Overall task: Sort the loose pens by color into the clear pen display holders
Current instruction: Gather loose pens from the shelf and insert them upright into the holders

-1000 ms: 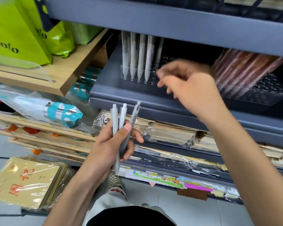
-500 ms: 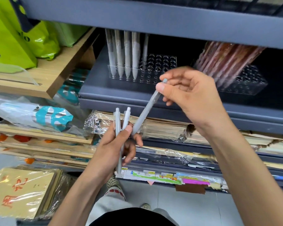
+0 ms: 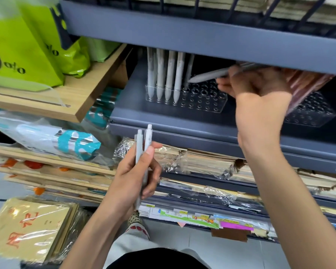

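Right hand: since half a second ago it has risen from beside the left hand into the upper right of the frame, pinching one grey pen in curled fingers.
Grey pen: nearly level, tip pointing left, just above the clear holder and its empty holes beside the standing grey pens; likely about to join its own colour.
Left hand: lower centre, gripping two pale pens upright, not yet sorted.
Second holder: far right, holds reddish pens.
Writing: green bags, upper left, read "olo"; yellow packet, lower left, shows red characters.
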Motion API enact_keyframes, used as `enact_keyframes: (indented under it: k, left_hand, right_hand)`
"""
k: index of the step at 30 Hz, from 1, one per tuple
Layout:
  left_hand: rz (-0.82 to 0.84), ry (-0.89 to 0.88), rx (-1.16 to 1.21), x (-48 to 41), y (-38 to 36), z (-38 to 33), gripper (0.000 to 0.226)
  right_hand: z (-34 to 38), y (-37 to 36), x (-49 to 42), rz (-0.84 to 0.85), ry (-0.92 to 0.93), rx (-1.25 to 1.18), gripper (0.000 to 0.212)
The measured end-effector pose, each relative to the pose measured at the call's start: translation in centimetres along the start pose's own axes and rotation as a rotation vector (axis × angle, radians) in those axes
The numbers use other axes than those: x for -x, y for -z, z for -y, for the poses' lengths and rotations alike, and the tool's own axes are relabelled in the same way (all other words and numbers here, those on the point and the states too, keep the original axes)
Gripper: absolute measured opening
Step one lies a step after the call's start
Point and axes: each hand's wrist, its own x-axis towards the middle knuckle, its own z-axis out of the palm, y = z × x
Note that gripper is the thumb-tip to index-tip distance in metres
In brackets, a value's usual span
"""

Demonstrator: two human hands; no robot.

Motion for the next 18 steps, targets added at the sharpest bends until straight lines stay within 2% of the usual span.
enact_keyframes:
  k: [3,7,9,12,16,18]
  left_hand:
    - [-0.033,0.035,-0.001,-0.4,0.6,-0.3,0.032]
    - [-0.043,0.11,0.038,-1.1,1.4,-0.6,0.051]
    - [-0.043,0.102,0.039,-1.3,1.6,-0.7,0.043]
    - [-0.052,0.086,0.081,-1.3,2.0,-0.9,0.023]
    - [-0.036,0.027,0.047,-1.1,2.3,-0.8,0.014]
    - [-0.025,0.012,0.032,-0.9,2.4,-0.8,0.011]
  right_hand:
    - [-0.9,-0.7,-1.8,-0.016,0.041,0.06,0.023]
    - [-2.1,-2.0,-3.9,-0.044,-0.01,0.196,0.025]
    - [-2.5,-2.4,-4.5,-0.041,0.007,0.395,0.033]
    - [-2.7,-2.8,-5.3,0.094,0.042,0.692,0.02]
    - [-1.6,-3.8,-5.6,0.266,0.212,1.04,0.029]
    - [-1.1,-4.5,-5.5,0.328,0.221,1.136,0.031]
